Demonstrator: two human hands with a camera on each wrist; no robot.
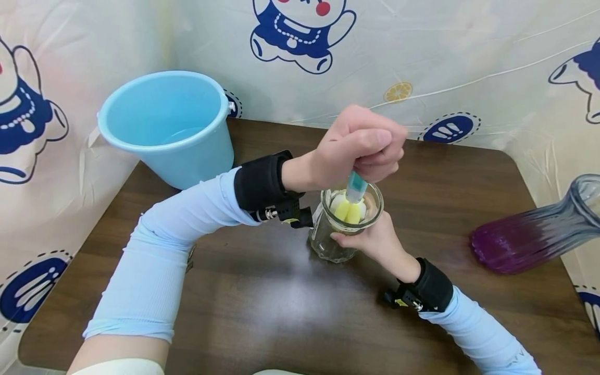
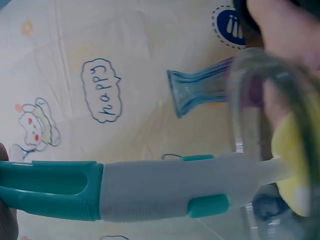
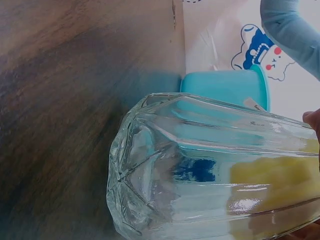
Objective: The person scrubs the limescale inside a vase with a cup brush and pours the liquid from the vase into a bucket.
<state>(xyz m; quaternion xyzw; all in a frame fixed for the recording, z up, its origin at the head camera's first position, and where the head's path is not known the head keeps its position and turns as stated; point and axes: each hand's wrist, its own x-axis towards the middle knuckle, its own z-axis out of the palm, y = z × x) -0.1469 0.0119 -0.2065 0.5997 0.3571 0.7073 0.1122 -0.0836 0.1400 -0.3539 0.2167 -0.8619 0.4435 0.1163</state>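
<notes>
My left hand [image 1: 361, 143] grips the teal and pale grey handle [image 2: 165, 189] of a sponge bottle brush, fist above the jar mouth. The brush's yellow and white sponge head [image 1: 348, 211] is inside a clear ribbed glass jar [image 1: 323, 240], in its upper part. Low in the jar, the glass around the base [image 3: 132, 185] shows no sponge. My right hand [image 1: 382, 239] holds the jar around its side, thumb toward me, with its other fingers mostly hidden behind the glass. The jar stands slightly tilted over the brown table.
A light blue bucket [image 1: 206, 151] with some water stands at the back left. On the right, a fluted glass vase [image 1: 520, 239], purple at its base and clear toward the mouth, sits near the brown table's [image 1: 262, 302] right edge. A printed plastic sheet [image 1: 469, 67] hangs behind.
</notes>
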